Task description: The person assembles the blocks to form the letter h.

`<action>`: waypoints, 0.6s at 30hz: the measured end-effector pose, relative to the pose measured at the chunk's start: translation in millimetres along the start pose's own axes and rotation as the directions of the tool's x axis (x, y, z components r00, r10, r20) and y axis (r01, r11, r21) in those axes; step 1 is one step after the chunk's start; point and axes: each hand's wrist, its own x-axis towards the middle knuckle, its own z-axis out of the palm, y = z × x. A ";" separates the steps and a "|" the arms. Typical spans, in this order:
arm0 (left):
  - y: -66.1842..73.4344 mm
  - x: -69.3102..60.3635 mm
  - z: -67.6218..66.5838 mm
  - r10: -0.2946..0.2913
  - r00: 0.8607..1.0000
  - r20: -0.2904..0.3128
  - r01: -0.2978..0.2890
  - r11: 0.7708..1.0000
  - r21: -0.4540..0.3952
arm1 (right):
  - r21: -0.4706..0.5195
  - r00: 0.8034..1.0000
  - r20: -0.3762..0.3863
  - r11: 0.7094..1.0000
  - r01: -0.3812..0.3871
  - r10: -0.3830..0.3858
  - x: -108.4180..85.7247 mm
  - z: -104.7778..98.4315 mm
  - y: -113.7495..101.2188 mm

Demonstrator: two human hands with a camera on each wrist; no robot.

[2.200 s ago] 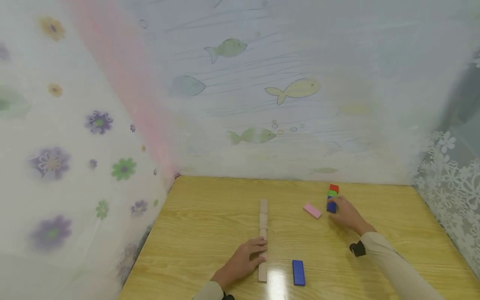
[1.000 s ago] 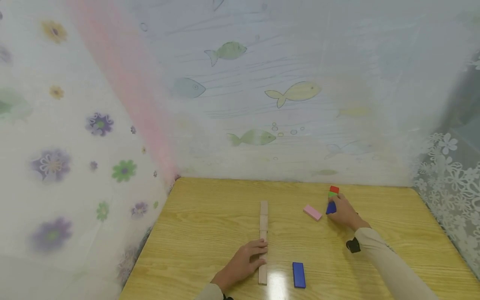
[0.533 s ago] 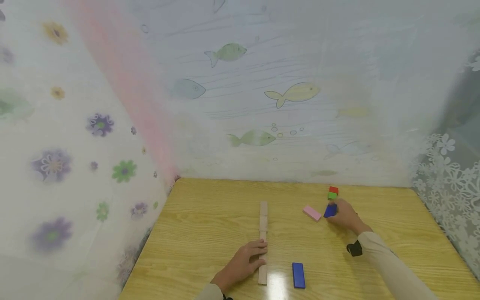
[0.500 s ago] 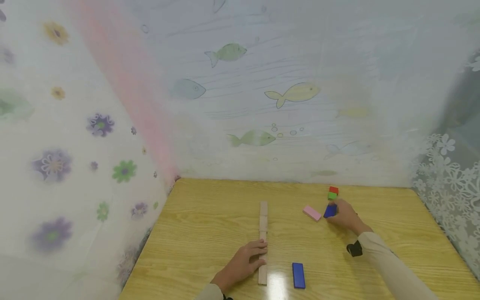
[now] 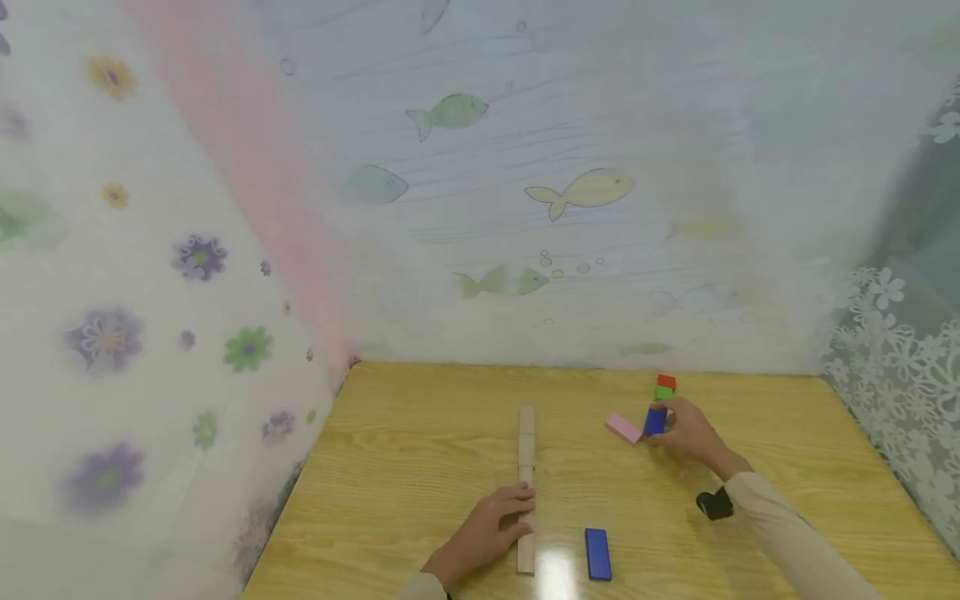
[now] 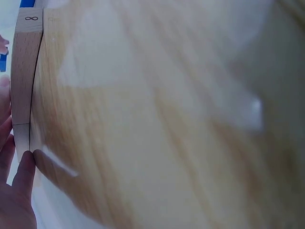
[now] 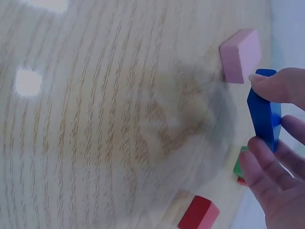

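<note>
My left hand [image 5: 487, 529] rests on a straight row of plain wooden blocks [image 5: 527, 433], its fingers lying across them; in the left wrist view, one fingertip touches the near side. A mark like an 8 shows on the row's end block [image 6: 31, 19]. My right hand [image 5: 690, 432] pinches a blue block [image 5: 656, 421] between thumb and fingers, tilted in the right wrist view [image 7: 263, 114]. Just left of it lies a pink block [image 5: 623, 428]. Behind are a green block [image 5: 664, 392] and a red block [image 5: 667, 381], side by side.
Another blue block [image 5: 597, 554] lies flat right of the wooden row, near the front. One red block [image 7: 198, 212] shows at the right wrist view's lower edge. Printed fabric [image 5: 450, 225] hangs behind the wood-grain table [image 5: 405, 467]; a flowered curtain [image 5: 172, 333] stands left.
My right hand has taken hold of the blue block, drawn it away from the green and red blocks and moved it left beside the pink one. The left hand stays in place.
</note>
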 end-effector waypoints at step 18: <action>-1.2 -0.4 -0.2 0.029 0.999 -0.016 -0.029 1.000 -0.004 | 0.045 0.991 0.014 0.990 0.134 -0.135 -24.6 -4.6 -34.5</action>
